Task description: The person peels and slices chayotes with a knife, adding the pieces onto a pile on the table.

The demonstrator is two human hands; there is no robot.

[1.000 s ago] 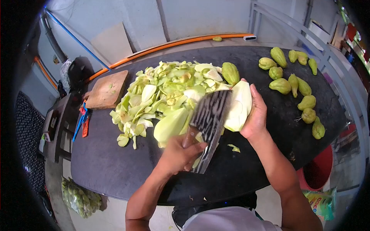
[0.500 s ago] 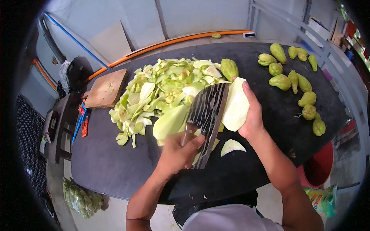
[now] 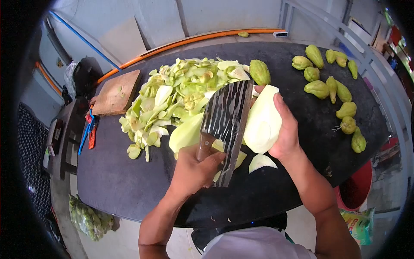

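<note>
Clear plastic bag (image 3: pixel 91 219) w/ green contents on floor, L side; red round bin (image 3: pixel 354 186) R side, contents too dark to tell. L hand (image 3: pixel 192 168) closed round brown handle of broad dark-bladed cleaver (image 3: pixel 227 116), thumb along blade. R hand (image 3: pixel 286 129) cups pale-green peeled fruit (image 3: pixel 262 121) beside blade, some fingers hidden, over black tabletop (image 3: pixel 125 179). White crescent slice (image 3: pixel 261 162) nr fruit; heap of pale-green peelings (image 3: pixel 172 97) beyond; whole green pear-shaped fruits (image 3: pixel 316 89) far R.

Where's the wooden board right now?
In the head view, the wooden board is at the left edge of the table, just left of the heap of peelings.
</note>
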